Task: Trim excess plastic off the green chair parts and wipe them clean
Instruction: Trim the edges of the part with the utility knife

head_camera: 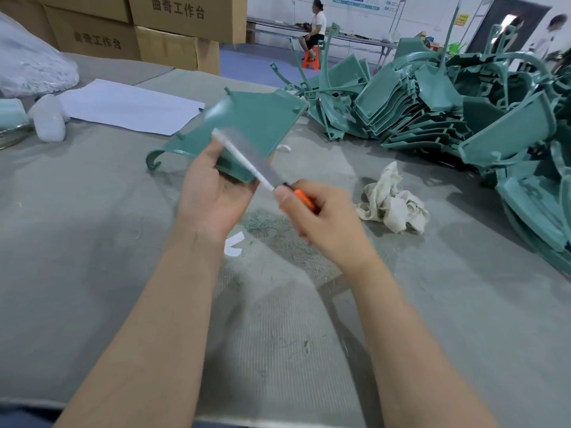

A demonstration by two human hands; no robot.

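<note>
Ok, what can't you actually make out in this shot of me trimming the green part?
Knife blade: motion-blurred in the head view, so where its edge meets the green chair part is unclear.
Left hand: its fingers, thumb aside, are hidden behind that part.
Knife handle: mostly covered by the right hand; only some orange shows.
Pile of green parts: cut off by the frame's right edge.

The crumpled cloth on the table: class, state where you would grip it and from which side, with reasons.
Pinch the raised, bunched folds of the crumpled cloth, coming down from above: it lies in a loose heap on the table, with no flat edge. The right hand is nearest but grips the utility knife, so that likely goes down first.
</note>
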